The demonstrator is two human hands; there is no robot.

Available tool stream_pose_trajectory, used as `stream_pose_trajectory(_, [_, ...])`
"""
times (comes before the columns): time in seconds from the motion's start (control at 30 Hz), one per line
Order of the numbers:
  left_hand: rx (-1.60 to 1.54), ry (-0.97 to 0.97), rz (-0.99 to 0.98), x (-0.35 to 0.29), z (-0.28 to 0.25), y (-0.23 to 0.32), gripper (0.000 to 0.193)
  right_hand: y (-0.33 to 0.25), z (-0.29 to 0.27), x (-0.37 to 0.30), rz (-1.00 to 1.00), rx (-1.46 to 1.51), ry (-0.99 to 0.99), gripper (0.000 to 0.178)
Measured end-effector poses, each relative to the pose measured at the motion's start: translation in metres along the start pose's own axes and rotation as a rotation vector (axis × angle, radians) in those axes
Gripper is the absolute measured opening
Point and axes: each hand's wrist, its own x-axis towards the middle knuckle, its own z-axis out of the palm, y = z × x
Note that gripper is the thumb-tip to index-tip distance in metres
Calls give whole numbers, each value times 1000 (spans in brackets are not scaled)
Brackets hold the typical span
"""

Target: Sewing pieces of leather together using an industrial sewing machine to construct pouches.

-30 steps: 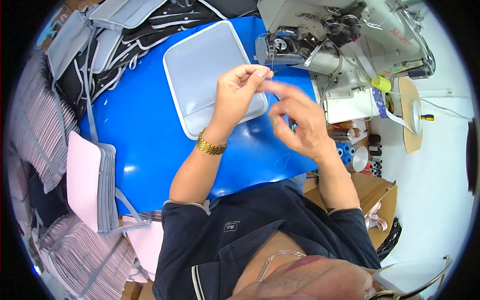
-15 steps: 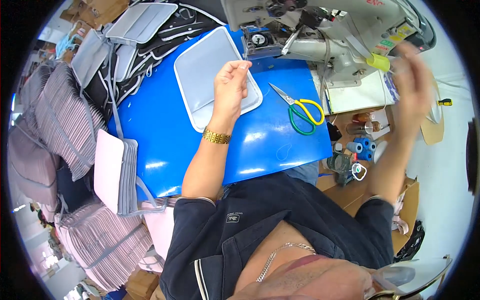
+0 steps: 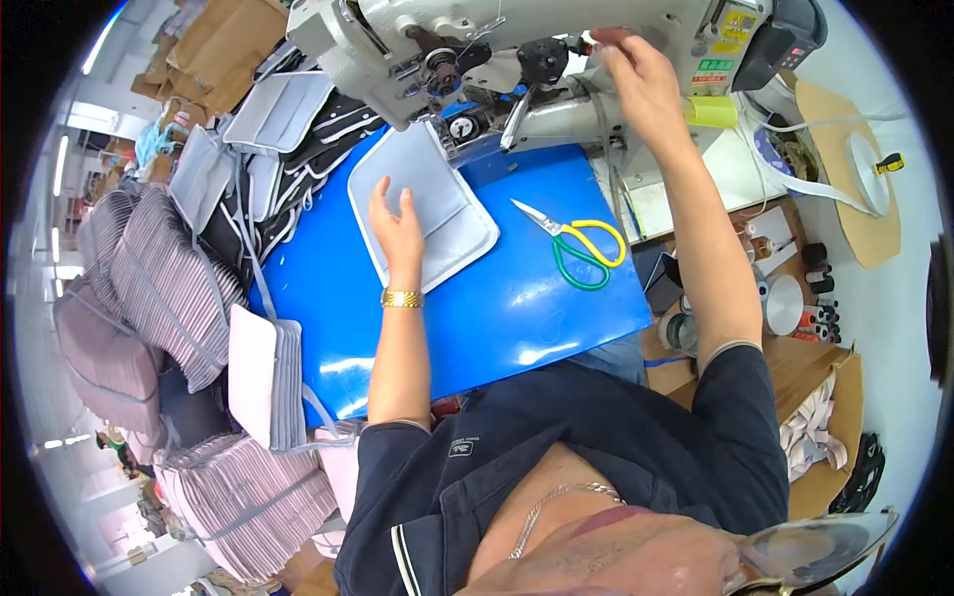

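Note:
My left hand point(image 3: 397, 233) hovers over a grey fabric panel with white edging point(image 3: 437, 189), its thumb and fingers apart and nothing in them. The panel lies on the blue tabletop point(image 3: 487, 308), its far corner close to the sewing machine point(image 3: 378, 55). My right hand point(image 3: 648, 91) is up at the machine's body, fingertips closed by a small red-and-white part point(image 3: 586, 42); what they grip cannot be made out. Scissors point(image 3: 571, 238) with one yellow and one green handle lie right of the panel, blades partly apart.
Left of the table stand tied stacks of pinkish-grey panels point(image 3: 174, 288), with a smaller bundle point(image 3: 266, 377) at the table's edge. Black and grey pieces point(image 3: 308, 159) are heaped at the far left. Thread spools point(image 3: 820, 320) and a cardboard box point(image 3: 830, 447) stand to the right.
My left hand has opened from a pinch and come down leftward. My right hand has swung left from beside the machine to its body. The view has shifted, showing more of the machine.

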Motion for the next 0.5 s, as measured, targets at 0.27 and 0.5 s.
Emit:
stream_pose_trajectory(0.27, [321, -100, 164, -36, 8, -24, 39, 22, 19, 26, 211, 373, 119, 21])
stream_pose_trajectory(0.5, [355, -106, 169, -39, 9, -25, 38, 50, 10, 26, 163, 411, 61, 27])
